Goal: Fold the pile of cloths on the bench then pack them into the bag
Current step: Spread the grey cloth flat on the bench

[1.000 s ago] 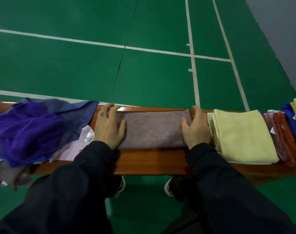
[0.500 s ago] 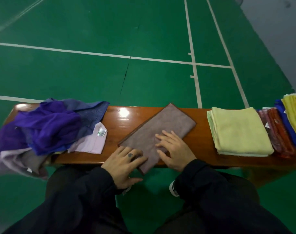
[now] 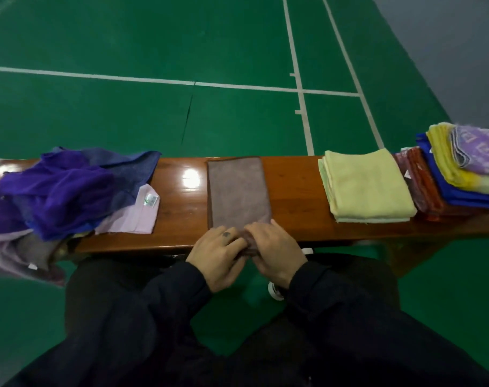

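A folded mauve cloth (image 3: 239, 191) is being laid lengthwise across the middle of the wooden bench (image 3: 293, 185), its far edge at the bench's far side and its near end being pinched at the near edge by both hands. The left hand (image 3: 216, 258) and the right hand (image 3: 276, 251) are being held close together, fingers curled onto the cloth's near end. To the left, an unfolded pile of purple, blue and pink cloths (image 3: 70, 191) is being left heaped over the bench end. To the right, a folded pale yellow stack (image 3: 368, 188) is resting, and beyond it a stack of red, blue, yellow and lilac folded cloths (image 3: 461, 174).
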